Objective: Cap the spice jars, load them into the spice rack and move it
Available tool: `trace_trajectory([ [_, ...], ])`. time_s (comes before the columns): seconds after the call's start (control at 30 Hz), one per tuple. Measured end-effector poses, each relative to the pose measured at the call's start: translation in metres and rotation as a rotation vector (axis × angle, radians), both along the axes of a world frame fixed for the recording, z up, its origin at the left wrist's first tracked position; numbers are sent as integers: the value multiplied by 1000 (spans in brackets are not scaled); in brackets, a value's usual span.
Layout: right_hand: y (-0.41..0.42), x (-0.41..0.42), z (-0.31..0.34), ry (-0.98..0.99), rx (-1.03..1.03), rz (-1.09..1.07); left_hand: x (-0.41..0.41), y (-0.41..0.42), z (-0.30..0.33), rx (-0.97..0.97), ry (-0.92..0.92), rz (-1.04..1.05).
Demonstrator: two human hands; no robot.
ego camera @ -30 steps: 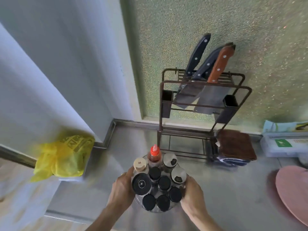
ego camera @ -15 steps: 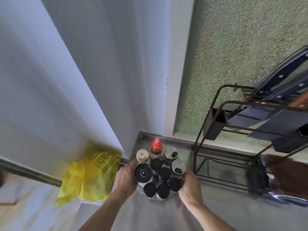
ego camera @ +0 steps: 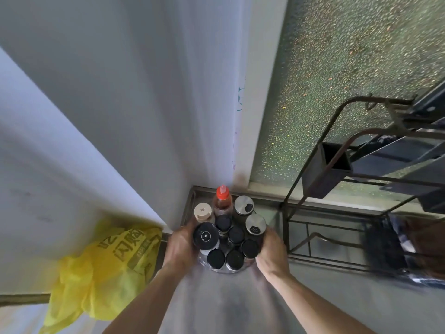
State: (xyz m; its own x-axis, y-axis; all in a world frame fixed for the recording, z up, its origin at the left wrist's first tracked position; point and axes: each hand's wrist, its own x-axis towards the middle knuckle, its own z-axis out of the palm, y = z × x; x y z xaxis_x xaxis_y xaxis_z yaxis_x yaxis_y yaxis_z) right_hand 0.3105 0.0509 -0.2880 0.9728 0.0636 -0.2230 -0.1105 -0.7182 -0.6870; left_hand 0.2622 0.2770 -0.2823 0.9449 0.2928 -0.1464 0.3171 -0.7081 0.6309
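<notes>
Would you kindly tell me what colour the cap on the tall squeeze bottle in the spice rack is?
The squeeze bottle's cap is red-orange, seen in the head view.

Yellow bag (ego camera: 106,268), metal rack (ego camera: 337,189), perhaps knives

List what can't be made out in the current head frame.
- Spice rack base: hidden by the jars and both hands; resting or lifted, cannot tell.
- Left hand and right hand fingertips: hidden behind the rack.
- Knife rack: cut off by the right edge, motion-blurred.
- Yellow bag print: blurred, unreadable.
</notes>
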Motion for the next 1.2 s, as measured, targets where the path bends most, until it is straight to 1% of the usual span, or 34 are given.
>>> trace_trajectory([
  [0.13, 0, 1, -6, -5, -8, -4, 2, 1, -12, -20, 28, 26],
  [0.27, 0, -1, -4, 19, 28, -7, 0, 2, -13, -56, 38, 31],
  [0.3, -1, -3, -1, 30, 24, -5, -3, 1, -10, -54, 42, 13],
  [0.37, -3, -12, 6, 42, 31, -42, -13, -2, -2, 15, 22, -26],
  [0.4, -4, -20, 12, 23, 52, -84, -21, -5, 4, 53, -20, 0],
  [0.47, -2, -37, 28, -84, 78, -147, -38, -13, 20, 110, -166, 101],
  [0.5, 2, -43, 37, -171, 52, -121, -44, -20, 28, 136, -252, 130],
  [0.57, 10, -48, 49, -327, -110, 71, -49, -34, 39, 237, -349, 60],
  [0.6, 13, -48, 50, -360, -212, 192, -49, -41, 43, 305, -335, -14],
  [0.67, 16, -48, 48, -326, -371, 378, -48, -54, 43, 424, -200, -151],
  [0.7, 16, -48, 44, -286, -419, 427, -49, -59, 41, 464, -132, -198],
  [0.77, 14, -48, 33, -247, -467, 461, -50, -62, 34, 524, -61, -260],
  [0.93, 17, -49, 34, -202, -502, 446, -51, -60, 33, 596, 29, -287],
  [1.03, 13, -56, 47, -188, -468, 437, -52, -62, 45, 598, 51, -296],
  [1.13, -3, -73, 66, -222, -427, 421, -59, -74, 65, 597, -22, -246],
  [1.2, -16, -94, 81, -222, -333, 411, -71, -85, 81, 523, -107, -238],
])
